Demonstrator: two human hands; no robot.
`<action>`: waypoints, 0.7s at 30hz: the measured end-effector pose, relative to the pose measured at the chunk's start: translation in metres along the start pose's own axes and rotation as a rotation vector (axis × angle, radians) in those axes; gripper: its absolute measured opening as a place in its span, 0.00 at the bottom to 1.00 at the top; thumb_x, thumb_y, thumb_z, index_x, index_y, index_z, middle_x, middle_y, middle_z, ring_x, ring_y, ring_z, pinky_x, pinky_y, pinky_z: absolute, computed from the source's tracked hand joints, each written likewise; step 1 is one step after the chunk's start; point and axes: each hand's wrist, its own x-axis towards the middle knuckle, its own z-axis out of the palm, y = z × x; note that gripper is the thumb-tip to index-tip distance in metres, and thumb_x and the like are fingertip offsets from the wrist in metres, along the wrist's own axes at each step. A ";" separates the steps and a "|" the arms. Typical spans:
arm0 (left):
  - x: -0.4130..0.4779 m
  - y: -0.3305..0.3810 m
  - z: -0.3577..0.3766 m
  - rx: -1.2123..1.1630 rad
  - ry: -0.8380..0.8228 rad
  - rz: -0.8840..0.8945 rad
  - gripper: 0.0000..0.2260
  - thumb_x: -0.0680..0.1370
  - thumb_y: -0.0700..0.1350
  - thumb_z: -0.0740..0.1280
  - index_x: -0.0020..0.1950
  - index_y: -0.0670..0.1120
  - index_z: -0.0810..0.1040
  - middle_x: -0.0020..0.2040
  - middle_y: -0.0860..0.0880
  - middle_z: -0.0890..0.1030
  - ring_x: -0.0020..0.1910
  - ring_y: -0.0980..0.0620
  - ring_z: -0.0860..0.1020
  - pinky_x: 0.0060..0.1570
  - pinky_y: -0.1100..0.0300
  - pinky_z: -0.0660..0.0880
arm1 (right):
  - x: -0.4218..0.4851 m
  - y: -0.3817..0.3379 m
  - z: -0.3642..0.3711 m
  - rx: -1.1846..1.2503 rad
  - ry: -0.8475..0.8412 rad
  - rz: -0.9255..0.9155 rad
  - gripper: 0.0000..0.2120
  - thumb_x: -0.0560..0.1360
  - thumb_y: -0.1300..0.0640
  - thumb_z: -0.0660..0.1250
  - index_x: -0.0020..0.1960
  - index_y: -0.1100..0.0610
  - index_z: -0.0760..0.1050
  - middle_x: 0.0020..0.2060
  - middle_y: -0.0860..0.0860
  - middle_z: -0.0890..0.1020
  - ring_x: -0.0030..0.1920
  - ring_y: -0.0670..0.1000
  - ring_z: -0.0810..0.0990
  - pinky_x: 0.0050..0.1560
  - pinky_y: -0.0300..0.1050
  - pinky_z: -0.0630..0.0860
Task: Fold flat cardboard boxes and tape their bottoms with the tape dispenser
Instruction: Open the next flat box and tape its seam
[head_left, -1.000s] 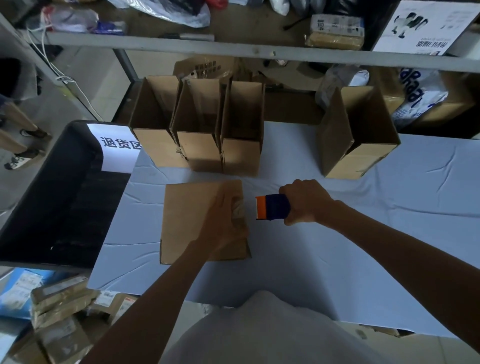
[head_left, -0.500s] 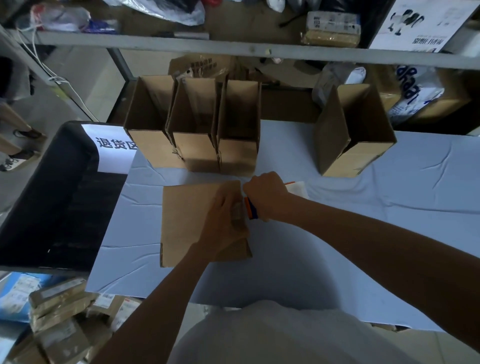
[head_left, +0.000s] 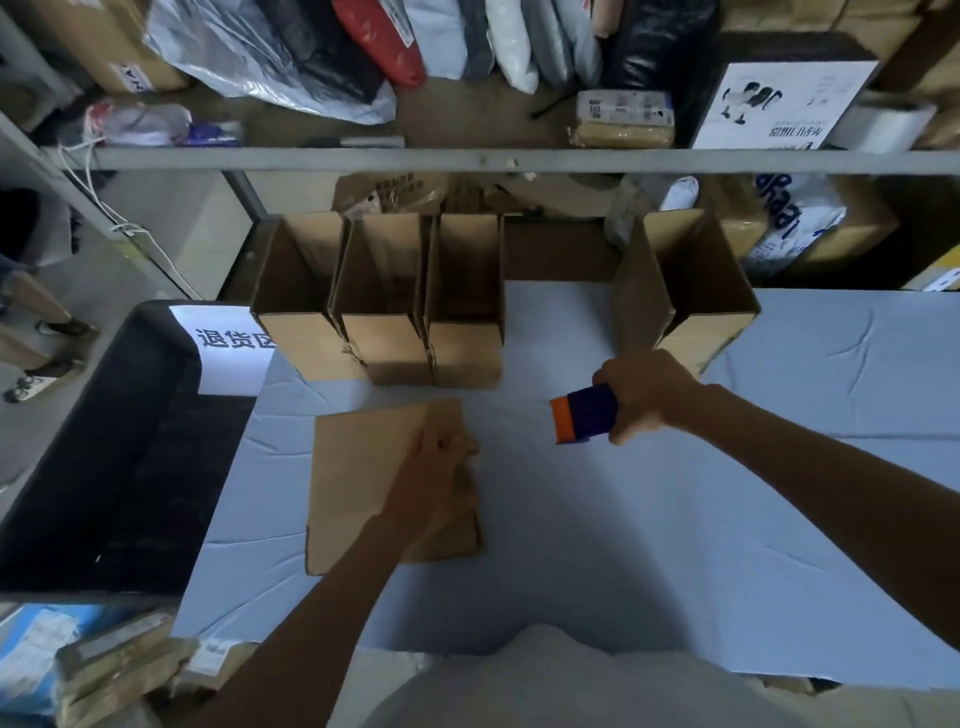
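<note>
A person's left hand (head_left: 441, 480) rests on the right end of a brown cardboard box (head_left: 363, 467) lying on the pale-blue-covered desk (head_left: 701, 545); whether its grip curls over the edge cannot be told. The right hand (head_left: 644, 395) holds a blue-and-orange tape dispenser (head_left: 584, 415) in a firm grip, near the box but clear of it. The cardboard looks light and bendy at its creases, so it is probably best held by its edges.

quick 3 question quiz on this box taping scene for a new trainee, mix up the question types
1. Which hand holds the tape dispenser? A left, B right, C neither.
2. The left hand holds a lying box. True or false: the dispenser touches that box.
3. Fill in: ___ open boxes stand at the table's far edge.
Key: 1 B, the right hand; 2 false, it is held apart; 3 four.
</note>
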 end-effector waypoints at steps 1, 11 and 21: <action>0.002 0.003 -0.002 0.078 -0.015 0.029 0.18 0.70 0.53 0.63 0.56 0.47 0.78 0.54 0.44 0.76 0.58 0.43 0.67 0.60 0.52 0.68 | -0.001 0.001 0.004 0.051 0.024 -0.003 0.28 0.60 0.46 0.76 0.57 0.50 0.72 0.47 0.47 0.80 0.47 0.48 0.77 0.45 0.40 0.75; 0.030 0.045 -0.002 -0.272 0.119 -0.323 0.19 0.82 0.51 0.47 0.59 0.44 0.73 0.59 0.44 0.74 0.56 0.48 0.71 0.53 0.60 0.67 | -0.008 0.004 0.018 0.385 0.142 -0.063 0.30 0.60 0.50 0.79 0.60 0.49 0.73 0.50 0.45 0.80 0.50 0.47 0.76 0.45 0.40 0.76; 0.043 0.055 -0.025 -1.226 -0.056 -0.591 0.13 0.81 0.49 0.60 0.59 0.41 0.73 0.56 0.39 0.78 0.54 0.44 0.79 0.60 0.48 0.75 | -0.004 -0.012 0.016 0.533 0.208 -0.165 0.31 0.61 0.47 0.79 0.61 0.49 0.73 0.51 0.44 0.81 0.51 0.46 0.77 0.45 0.36 0.75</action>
